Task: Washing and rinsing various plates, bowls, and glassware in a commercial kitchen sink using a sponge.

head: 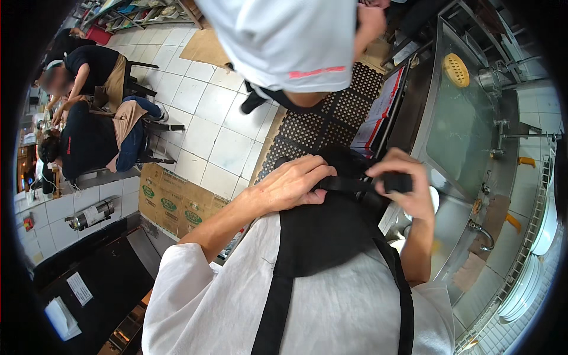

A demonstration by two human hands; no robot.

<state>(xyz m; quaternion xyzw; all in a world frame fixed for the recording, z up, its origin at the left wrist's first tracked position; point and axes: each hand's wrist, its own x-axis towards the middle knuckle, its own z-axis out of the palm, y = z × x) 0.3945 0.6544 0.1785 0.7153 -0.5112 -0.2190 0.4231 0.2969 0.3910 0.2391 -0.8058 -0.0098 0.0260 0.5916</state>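
Observation:
A black apron [328,244] hangs by straps over my white shirt. At my waist a black strap [348,183] stretches between my two hands. My left hand [299,183] is closed around the strap's left end, its knuckles upward. On the other side my right hand [410,188] grips a bunched black part of the strap [396,182]; the hand is slightly blurred. Below the strap the apron's lower part is dark and hard to make out.
A co-worker in a white shirt [288,40] stands close in front, on a black rubber mat [310,128]. To the right is a steel sink with cloudy water [461,128], and white plates [523,288] in a rack. Flattened cardboard [177,202] lies left; two people [93,137] sit beyond.

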